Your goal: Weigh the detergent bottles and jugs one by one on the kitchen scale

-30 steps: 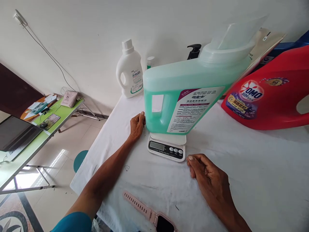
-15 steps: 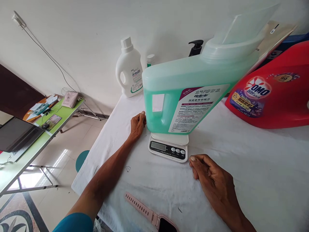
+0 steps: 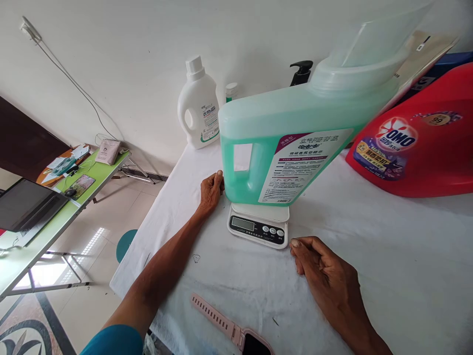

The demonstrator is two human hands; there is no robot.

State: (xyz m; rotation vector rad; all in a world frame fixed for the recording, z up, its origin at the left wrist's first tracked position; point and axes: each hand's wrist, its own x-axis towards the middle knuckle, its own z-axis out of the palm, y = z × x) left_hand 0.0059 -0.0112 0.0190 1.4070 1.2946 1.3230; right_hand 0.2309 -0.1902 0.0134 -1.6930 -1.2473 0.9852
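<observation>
A: Head view, left to right: what's the left hand (image 3: 210, 191) up to?

B: It rests on the white cloth (image 3: 388, 256) with curled fingers pressed against the near-left bottom corner of the green jug (image 3: 281, 143). It touches rather than grips; I'd say it steadies the jug.

A: Where does the jug stand?

B: On the small scale (image 3: 258, 226), overhanging its platform on both sides, label facing us. That overhang is probably why a hand stays at its corner. The display is too small to read.

A: The right hand (image 3: 325, 273)?

B: Lying on the cloth just right of the scale, loosely curled, holding nothing, thumb tip near the scale's corner.

A: What else is there?

B: A white bottle (image 3: 198, 106) far left against the wall, a black pump (image 3: 302, 71) showing behind the jug, a red OMO jug (image 3: 417, 143) on its side at right. A pink watch (image 3: 236, 331) lies near us.

A: The room?

B: Plain white wall, tiled floor, and off to the left a green desk (image 3: 59, 202) with a laptop (image 3: 25, 204) and clutter
</observation>
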